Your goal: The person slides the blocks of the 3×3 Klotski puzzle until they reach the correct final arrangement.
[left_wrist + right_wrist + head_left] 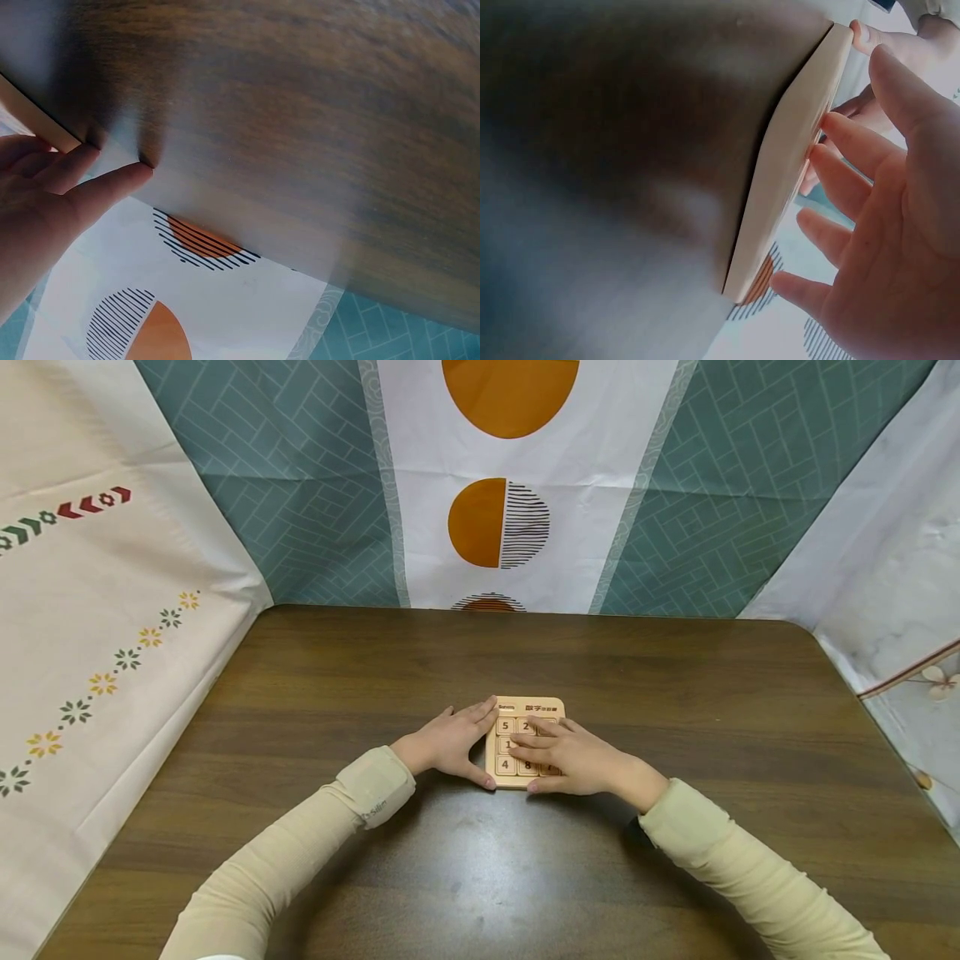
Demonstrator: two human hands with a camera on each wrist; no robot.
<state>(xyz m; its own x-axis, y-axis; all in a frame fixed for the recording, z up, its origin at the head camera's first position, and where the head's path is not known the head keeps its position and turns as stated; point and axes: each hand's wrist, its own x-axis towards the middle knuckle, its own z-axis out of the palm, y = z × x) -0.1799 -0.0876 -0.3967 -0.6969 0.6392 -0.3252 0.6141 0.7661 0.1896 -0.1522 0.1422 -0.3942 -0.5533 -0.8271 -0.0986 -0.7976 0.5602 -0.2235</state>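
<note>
A light wooden number sliding puzzle (506,783) lies flat on the table, with numbered square tiles in its frame. 5, 2, 1, 4 and 8 can be read; other tiles are partly hidden under the right hand. Along the puzzle's left edge rests my left hand (453,743), its fingers straight at the upper left corner and its thumb at the lower left corner. My right hand (581,760) reaches over the puzzle from the right with spread fingers. In the right wrist view, two fingertips (829,124) touch the puzzle's top while the other fingers stand apart from it.
The dark brown wooden table (480,868) extends around the puzzle on all sides. A patterned cloth (637,552) hangs behind its far edge. White cloths hang at the left (97,635) and right (885,552).
</note>
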